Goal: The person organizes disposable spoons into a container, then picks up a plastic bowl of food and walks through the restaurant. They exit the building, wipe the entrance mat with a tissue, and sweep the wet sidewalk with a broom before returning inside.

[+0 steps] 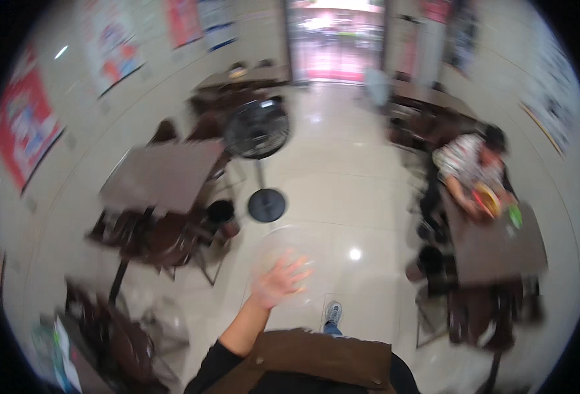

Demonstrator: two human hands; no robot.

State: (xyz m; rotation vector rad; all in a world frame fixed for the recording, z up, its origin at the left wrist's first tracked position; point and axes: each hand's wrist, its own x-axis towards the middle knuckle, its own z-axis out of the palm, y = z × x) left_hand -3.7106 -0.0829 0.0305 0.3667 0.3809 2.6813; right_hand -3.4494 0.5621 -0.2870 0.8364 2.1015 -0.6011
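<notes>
My left hand (280,279) reaches out in front of my body over the tiled floor, its fingers spread. A faint, clear round outline (276,235), perhaps a transparent plastic lid or bowl, surrounds the hand. Blur and glare hide whether the fingers grip it. My right hand is out of view. Below, a brown apron (324,354) covers my front over dark sleeves, and one grey sneaker (334,311) shows on the floor. Ahead stands a black pedestal fan (258,129) on a round base.
A brown table (164,172) with chairs stands left; another table (496,251) stands right, where a seated person (467,162) holds a round yellow-and-red object (487,201). Dark bins (220,211) sit by the tables. Beyond the aisle is a bright glass doorway (339,44). Posters (26,123) hang on the walls.
</notes>
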